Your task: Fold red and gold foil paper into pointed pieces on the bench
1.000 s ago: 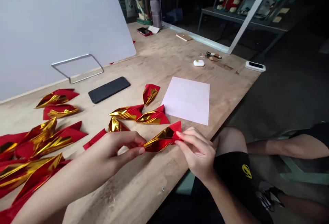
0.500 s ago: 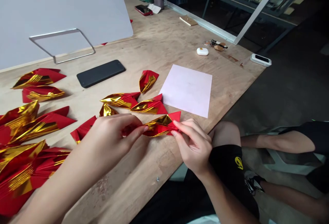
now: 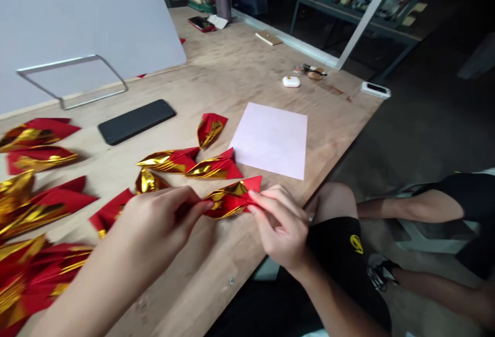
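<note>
Between my two hands is a folded red-and-gold paper piece (image 3: 230, 198), pleated and with shiny gold on its inner side. My left hand (image 3: 166, 218) pinches its left end; those fingertips are partly hidden behind the thumb. At the right end, my right hand (image 3: 280, 226) grips the red tip between thumb and fingers. Just beyond lie similar folded paper pieces (image 3: 214, 166), close together on the wooden table (image 3: 240, 77). A pale square sheet of paper (image 3: 273, 141) lies flat behind my right hand. More folded pieces (image 3: 50, 205) are gathered at the left, some overlapping.
A black phone (image 3: 137, 120) lies before a white board (image 3: 88, 12) with a wire stand (image 3: 73, 82). Farther right are a white case (image 3: 291, 82), keys (image 3: 311, 71) and a white device (image 3: 375, 89) by the table edge. Another person's leg (image 3: 410, 208) shows at right.
The view has shifted, so the table things appear farther left and slightly lower. Both hands keep their hold on the folded paper piece, with little change in its shape.
</note>
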